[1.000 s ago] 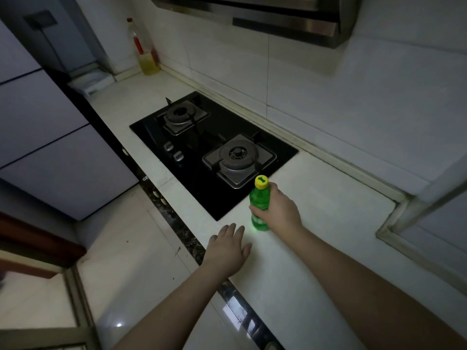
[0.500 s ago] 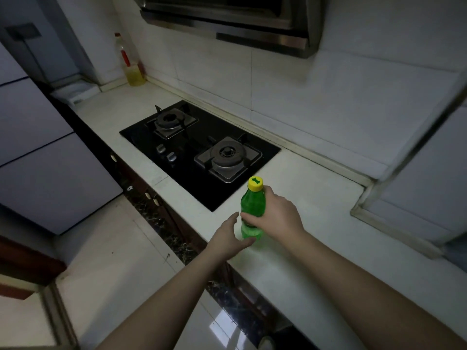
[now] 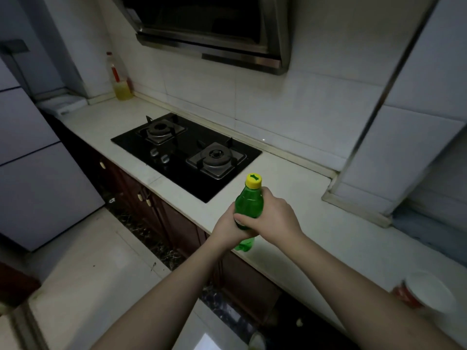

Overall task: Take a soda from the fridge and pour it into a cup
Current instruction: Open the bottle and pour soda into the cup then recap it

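Green soda bottle [image 3: 249, 204], yellow cap on, upright near stove [image 3: 185, 154] on surface [image 3: 316, 223]; left hand [image 3: 226, 229] and right hand [image 3: 271, 218] both grasping bottle; cup [image 3: 427, 295] right of bottle

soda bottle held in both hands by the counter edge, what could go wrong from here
1. The green soda bottle has its yellow cap on; carried soda may foam out when opened, over the counter or floor.
2. The right hand and left hand hold it near the counter's front edge, so a slip could drop it to the floor.
3. The cup sits far right, near the right forearm, which could knock it.
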